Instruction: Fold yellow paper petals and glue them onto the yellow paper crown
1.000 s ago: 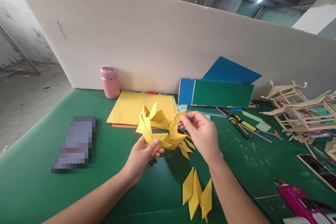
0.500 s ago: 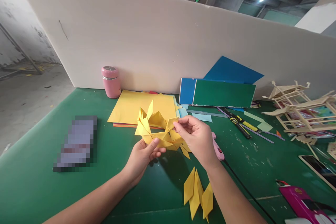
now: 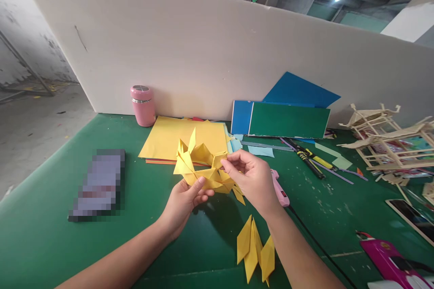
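A ring of folded yellow origami paper (image 3: 207,178), with pointed flaps standing up, is held above the green table. My left hand (image 3: 186,203) grips its near lower edge, thumb on the outside and fingers underneath. With thumb and index finger, my right hand (image 3: 252,178) pinches an upright flap on the ring's right side. The ring's far right part is partly hidden behind that hand. Several loose folded yellow paper pieces (image 3: 251,248) lie on the table below, beside my right forearm. Part of a pink glue gun (image 3: 280,189) shows behind my right hand, its cord running toward me.
Yellow paper sheets (image 3: 190,133) lie behind the ring, with a pink flask (image 3: 143,106) to their left. A phone-like slab (image 3: 100,185) rests on the left. Cutters (image 3: 308,160), wooden stick models (image 3: 389,137) and a magenta device (image 3: 389,259) occupy the right. A pale partition (image 3: 203,49) stands behind.
My right thumb and index finger have shifted slightly left, and the pinched flap bends a little inward. The ring barely moves. The person beyond the partition has moved right.
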`<action>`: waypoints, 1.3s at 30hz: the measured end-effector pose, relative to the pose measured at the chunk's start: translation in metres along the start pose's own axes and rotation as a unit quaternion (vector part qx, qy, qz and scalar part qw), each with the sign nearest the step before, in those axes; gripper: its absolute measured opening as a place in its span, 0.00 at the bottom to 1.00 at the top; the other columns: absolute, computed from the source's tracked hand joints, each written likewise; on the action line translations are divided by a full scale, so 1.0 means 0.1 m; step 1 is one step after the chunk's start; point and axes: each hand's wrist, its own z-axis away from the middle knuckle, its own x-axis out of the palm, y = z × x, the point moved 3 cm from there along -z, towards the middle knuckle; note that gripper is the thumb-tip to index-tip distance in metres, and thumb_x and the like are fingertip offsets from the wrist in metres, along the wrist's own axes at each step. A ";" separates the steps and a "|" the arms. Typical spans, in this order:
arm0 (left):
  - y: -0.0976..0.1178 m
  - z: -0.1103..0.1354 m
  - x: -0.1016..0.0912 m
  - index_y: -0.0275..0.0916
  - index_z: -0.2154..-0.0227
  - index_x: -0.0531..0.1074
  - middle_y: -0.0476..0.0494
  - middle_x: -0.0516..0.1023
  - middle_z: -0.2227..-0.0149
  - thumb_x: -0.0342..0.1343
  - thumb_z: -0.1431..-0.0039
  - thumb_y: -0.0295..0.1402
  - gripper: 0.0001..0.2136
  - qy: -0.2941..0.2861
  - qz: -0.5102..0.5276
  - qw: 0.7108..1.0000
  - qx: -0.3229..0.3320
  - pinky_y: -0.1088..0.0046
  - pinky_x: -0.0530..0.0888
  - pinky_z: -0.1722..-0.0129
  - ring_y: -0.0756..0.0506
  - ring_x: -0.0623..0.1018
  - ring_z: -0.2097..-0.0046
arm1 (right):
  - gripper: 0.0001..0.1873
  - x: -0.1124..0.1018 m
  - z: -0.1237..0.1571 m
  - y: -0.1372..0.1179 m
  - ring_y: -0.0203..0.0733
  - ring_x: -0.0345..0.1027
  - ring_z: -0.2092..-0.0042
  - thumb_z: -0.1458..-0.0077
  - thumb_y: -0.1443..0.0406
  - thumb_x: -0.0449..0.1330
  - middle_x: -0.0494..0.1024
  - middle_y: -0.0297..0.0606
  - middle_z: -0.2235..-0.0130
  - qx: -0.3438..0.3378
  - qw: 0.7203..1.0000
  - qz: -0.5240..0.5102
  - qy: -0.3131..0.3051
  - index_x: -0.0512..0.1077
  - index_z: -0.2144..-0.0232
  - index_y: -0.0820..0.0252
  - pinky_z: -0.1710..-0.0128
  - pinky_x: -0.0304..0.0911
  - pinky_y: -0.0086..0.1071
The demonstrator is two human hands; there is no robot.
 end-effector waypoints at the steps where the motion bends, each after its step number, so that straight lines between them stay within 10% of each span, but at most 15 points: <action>1: 0.00 0.00 0.00 0.33 0.66 0.74 0.44 0.79 0.69 0.65 0.51 0.33 0.11 -0.001 0.000 1.000 0.000 0.80 0.73 0.72 0.51 0.77 0.72 | 0.08 0.00 0.00 -0.01 0.40 0.73 0.72 0.49 0.60 0.60 0.78 0.36 0.75 -0.001 1.000 0.000 -0.001 0.70 0.76 0.58 0.72 0.71 0.30; 39: 0.01 0.02 0.03 0.35 0.67 0.74 0.47 0.79 0.70 0.67 0.54 0.35 0.13 -0.006 0.017 1.000 0.007 0.81 0.73 0.72 0.53 0.77 0.72 | 0.10 0.01 0.01 -0.01 0.40 0.74 0.71 0.50 0.59 0.60 0.78 0.36 0.74 0.011 1.000 -0.017 -0.022 0.70 0.75 0.59 0.72 0.71 0.30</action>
